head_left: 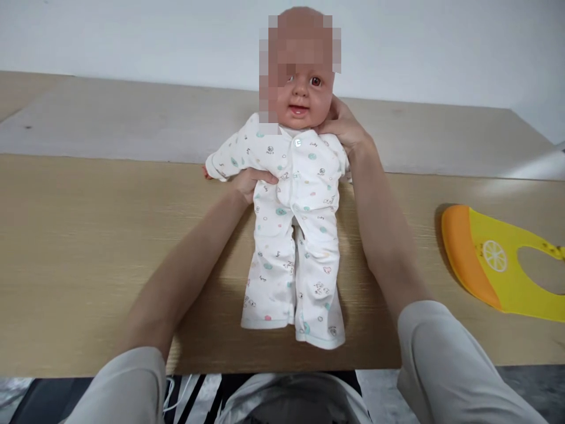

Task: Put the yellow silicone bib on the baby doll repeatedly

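A baby doll (313,176) in white printed pyjamas is held facing me over the middle of the table, its trouser legs hanging toward the front edge. My left hand (252,184) grips the doll's side at the waist, with the thumb across the front and the other fingers hidden behind the body. Behind the neck and shoulder, my right hand (346,126) is closed around the doll and supports its head; most of those fingers are out of sight. One small doll hand shows at the sleeve end on the left.
A yellow silicone bib (507,288) with an orange pocket and a lemon-slice print lies on the wooden table (110,247) at the right. Behind the table runs a pale raised board (145,118) against a white wall (132,35). The table's front edge is close to my body.
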A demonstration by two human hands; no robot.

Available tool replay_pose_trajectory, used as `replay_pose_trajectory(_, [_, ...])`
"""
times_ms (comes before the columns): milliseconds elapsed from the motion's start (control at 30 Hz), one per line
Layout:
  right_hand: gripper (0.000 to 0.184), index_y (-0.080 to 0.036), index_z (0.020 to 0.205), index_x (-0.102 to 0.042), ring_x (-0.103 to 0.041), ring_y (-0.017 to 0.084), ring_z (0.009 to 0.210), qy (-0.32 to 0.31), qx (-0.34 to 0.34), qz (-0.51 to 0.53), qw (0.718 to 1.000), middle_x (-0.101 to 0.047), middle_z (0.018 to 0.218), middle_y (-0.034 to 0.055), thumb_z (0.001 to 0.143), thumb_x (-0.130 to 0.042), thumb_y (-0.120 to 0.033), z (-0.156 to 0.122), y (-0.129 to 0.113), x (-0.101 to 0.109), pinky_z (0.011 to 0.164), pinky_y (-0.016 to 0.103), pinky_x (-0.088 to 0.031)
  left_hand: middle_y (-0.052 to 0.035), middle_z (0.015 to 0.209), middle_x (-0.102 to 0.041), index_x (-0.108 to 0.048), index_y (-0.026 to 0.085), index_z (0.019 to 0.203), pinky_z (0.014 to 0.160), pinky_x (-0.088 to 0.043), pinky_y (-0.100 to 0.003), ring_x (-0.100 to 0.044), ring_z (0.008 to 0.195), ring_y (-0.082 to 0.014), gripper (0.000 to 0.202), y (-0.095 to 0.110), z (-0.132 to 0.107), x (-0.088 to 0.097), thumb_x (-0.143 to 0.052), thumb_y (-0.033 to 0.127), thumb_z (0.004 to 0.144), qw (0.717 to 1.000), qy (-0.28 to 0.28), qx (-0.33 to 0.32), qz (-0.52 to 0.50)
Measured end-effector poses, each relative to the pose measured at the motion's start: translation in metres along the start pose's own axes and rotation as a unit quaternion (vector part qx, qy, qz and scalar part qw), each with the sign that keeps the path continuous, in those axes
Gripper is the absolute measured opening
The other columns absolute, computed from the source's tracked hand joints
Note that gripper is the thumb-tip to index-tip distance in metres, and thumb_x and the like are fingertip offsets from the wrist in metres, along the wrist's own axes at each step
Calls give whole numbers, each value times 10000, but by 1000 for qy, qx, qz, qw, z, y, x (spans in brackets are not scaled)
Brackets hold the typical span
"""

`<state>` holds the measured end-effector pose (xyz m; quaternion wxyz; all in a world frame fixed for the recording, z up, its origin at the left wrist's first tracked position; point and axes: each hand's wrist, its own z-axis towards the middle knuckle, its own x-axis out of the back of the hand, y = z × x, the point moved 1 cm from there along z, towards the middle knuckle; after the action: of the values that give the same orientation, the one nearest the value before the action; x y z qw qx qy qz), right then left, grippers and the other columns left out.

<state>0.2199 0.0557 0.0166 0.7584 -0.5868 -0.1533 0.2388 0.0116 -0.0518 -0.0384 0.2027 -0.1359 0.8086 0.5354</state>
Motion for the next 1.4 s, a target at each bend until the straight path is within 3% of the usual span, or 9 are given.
replay_pose_trajectory(167, [669,-183,1303,-465,-627,105,999,12,3,-20,1000,-624,1131,-20,699,-637,45,0,13,2,806,188,-551,-135,747,-756,-746,107,778,948,-516,-492,-707,938,-389,300,-8,9,9,-681,93,486,999,17,25,40])
replay_pose_trajectory(333, [659,-159,1360,-435,-614,116,1089,28,-31,-71,997,-619,1174,6,741,-626,-37,0,27,2,953,260,-522,-129,692,-739,-740,89,730,875,-539,-461,-715,817,-355,239,-13,11,13,-688,128,500,999,0,29,40])
replay_pose_trajectory(467, [505,-114,1271,-478,-625,134,1053,76,-79,-99,989,-634,1130,42,801,-656,-165,-3,42,3,949,312,-529,-110,703,-742,-736,106,728,852,-541,-440,-708,793,-330,217,-13,8,10,-708,136,516,1000,-4,7,31])
replay_pose_trajectory(633, [509,-131,1235,-495,-622,116,981,99,-109,-85,985,-645,1106,49,785,-704,-246,-7,58,7,927,310,-529,-109,745,-746,-736,98,739,832,-540,-412,-700,825,-319,215,-12,6,7,-714,134,528,999,-18,-17,26])
replay_pose_trajectory(933, [327,-121,1034,-576,-622,181,977,110,-141,-134,975,-662,960,67,818,-685,-343,-9,56,-1,917,373,-543,-46,565,-635,-656,153,608,694,-483,-315,-594,655,-211,91,-11,0,7,-694,200,540,998,6,-38,58])
replay_pose_trajectory(1167, [411,-144,1109,-577,-599,174,1010,97,-131,-142,976,-661,1011,52,811,-679,-409,-10,53,-4,919,351,-540,-37,593,-640,-670,144,645,703,-488,-305,-590,646,-189,114,-11,0,6,-699,184,542,998,6,-42,48])
replay_pose_trajectory(1400, [364,-142,1099,-583,-598,166,928,105,-124,-151,975,-641,962,47,829,-648,-377,-12,56,-4,892,344,-532,-23,575,-627,-648,133,624,651,-491,-281,-570,597,-158,123,-12,1,7,-698,168,517,998,-5,-53,38])
